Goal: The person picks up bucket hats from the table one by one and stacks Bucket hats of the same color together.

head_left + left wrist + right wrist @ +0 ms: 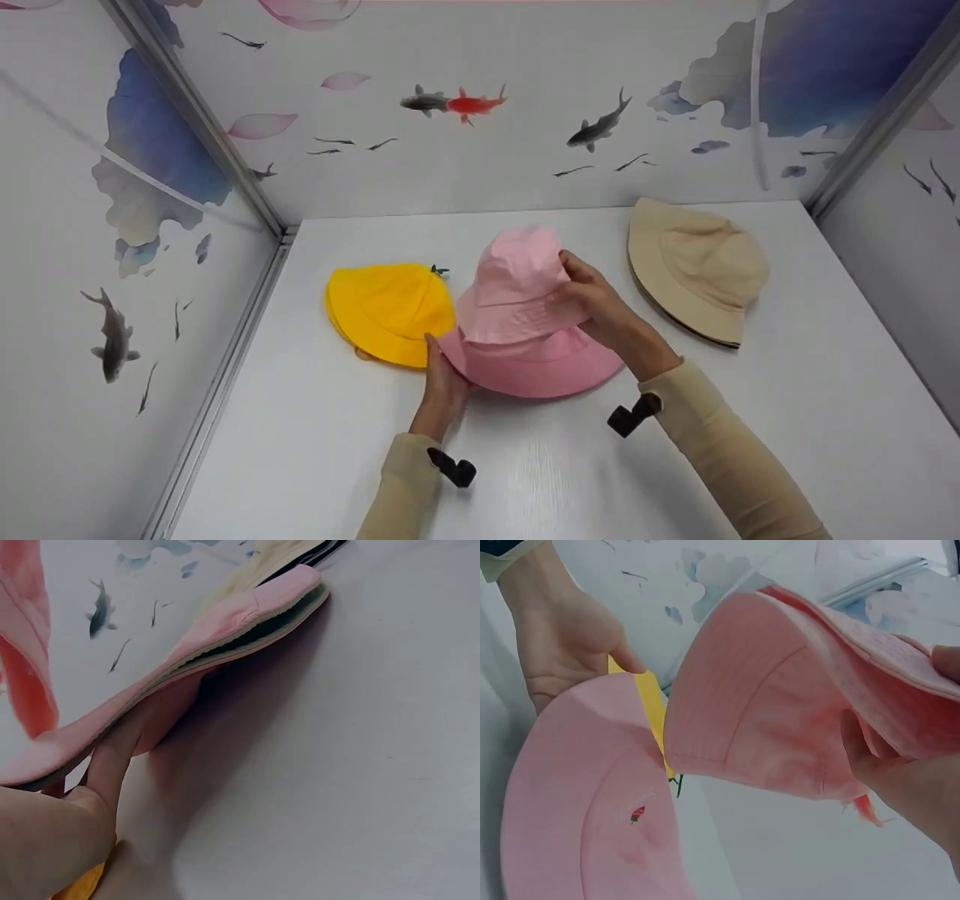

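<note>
A pale pink bucket hat is held up by my right hand, thumb on its near face and fingers behind. Just below and partly behind it is a deeper pink bucket hat. My left hand grips the left end of that hat's brim; in the left wrist view fingers reach beneath it. The right wrist view shows a small red motif on the deeper pink hat. There the pale hat is folded, with an orange-pink tuft at its lower edge.
A yellow hat lies on the white table beside my left hand. At the back right is a beige bucket hat with a dark brim edge. Printed panels on metal frames enclose the table's back and sides.
</note>
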`<control>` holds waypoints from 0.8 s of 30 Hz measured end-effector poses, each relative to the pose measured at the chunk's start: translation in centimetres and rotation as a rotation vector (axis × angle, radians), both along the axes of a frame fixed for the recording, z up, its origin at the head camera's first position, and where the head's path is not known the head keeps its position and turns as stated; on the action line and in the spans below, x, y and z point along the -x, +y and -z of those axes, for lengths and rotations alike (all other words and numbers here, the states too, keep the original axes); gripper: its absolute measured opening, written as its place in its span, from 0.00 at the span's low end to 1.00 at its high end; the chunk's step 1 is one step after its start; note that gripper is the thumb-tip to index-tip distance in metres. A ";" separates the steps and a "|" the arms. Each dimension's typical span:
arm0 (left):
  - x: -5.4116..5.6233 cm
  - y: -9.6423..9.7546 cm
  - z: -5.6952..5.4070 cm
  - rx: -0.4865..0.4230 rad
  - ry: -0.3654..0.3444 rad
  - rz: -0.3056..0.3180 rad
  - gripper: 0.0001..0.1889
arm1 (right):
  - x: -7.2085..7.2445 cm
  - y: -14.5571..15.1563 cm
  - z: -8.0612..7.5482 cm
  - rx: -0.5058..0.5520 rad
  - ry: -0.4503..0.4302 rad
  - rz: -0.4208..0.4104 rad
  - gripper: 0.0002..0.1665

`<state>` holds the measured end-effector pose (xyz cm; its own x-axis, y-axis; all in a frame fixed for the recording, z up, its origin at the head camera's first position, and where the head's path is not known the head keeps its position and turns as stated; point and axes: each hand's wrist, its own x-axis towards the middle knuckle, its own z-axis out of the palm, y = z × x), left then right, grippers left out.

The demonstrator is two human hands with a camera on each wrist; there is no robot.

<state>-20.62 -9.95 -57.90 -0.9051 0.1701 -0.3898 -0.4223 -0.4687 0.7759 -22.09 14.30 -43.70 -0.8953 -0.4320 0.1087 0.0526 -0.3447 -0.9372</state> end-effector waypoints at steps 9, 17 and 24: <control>-0.2 0.3 0.1 -0.025 0.012 -0.047 0.42 | 0.0 0.7 2.3 0.011 -0.102 -0.139 0.34; 0.1 0.3 0.1 -0.027 -0.002 -0.038 0.38 | 1.0 3.9 5.9 -0.048 -0.278 -0.103 0.32; 0.3 0.8 0.4 0.182 -0.057 -0.068 0.31 | 1.6 5.7 8.1 -0.160 -0.339 0.018 0.25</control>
